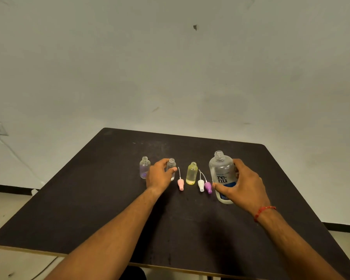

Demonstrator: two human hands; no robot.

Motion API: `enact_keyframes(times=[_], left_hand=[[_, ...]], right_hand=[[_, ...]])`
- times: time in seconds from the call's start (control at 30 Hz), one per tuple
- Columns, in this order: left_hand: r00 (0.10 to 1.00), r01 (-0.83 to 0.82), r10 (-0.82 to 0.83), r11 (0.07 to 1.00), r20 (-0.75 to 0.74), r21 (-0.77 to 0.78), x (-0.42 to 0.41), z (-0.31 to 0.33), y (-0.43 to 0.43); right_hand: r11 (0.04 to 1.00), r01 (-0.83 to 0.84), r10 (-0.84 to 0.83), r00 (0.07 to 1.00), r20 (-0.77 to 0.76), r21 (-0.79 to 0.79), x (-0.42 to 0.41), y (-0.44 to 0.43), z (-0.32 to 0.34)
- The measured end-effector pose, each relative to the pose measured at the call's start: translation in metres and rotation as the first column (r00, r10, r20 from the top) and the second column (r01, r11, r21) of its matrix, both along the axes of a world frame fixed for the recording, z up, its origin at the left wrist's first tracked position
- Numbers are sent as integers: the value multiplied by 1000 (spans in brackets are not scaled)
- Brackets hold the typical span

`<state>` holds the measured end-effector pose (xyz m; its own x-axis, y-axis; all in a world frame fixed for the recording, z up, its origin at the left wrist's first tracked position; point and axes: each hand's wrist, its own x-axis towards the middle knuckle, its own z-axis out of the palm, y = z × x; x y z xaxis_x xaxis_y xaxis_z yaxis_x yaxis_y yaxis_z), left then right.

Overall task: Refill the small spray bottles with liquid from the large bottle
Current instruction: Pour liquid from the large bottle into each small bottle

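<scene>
You have three small clear plastic bottles (191, 173) left of the large labelled plastic bottle (222, 176); three loose pastel spray tops (200, 185) lie between, nearer you

Dim, even room light leaves the dark table (93, 199) almost shadowless, with a faint sheen mid-surface. Wide-angle bending bows its edges; detail is soft throughout.

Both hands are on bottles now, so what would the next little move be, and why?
Probably lift the large bottle with the right hand and tip it over the small clear bottle that the left hand steadies. Both necks are uncapped, and the spray tops lie on the table.
</scene>
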<state>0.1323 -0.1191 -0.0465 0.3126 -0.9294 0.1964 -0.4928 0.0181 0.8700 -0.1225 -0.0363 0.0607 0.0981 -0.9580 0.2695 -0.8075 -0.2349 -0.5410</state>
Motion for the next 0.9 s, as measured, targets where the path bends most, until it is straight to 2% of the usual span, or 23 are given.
enact_keyframes(times=[0.33,0.4,0.5,0.57,0.63,0.7,0.8,0.9], left_hand=[[999,-26,26,1000,23,16,3,1,13],[991,-122,125,988,35,-90,6,5,28],[954,-290,298,898,-27,-331,19,7,49],[929,-360,364,852,-63,-382,34,7,56],[908,-408,416,847,-52,-341,49,6,55],[915,-398,403,888,-28,-228,61,2,48],[958,-285,286,957,16,-45,70,-4,36],[982,-185,184,982,37,27,73,-7,25]], right_hand=[[1000,3,-3,1000,3,7,6,-5,1],[1000,-3,3,1000,5,-3,7,-5,0],[1000,-12,12,1000,6,-14,8,-4,0],[1000,-20,20,1000,3,-22,10,-5,0],[999,-31,31,1000,0,-33,13,-6,-1],[998,-41,41,999,2,-43,14,-7,-1],[997,-59,60,998,6,-54,19,-9,0],[995,-73,74,997,5,-61,23,-11,1]])
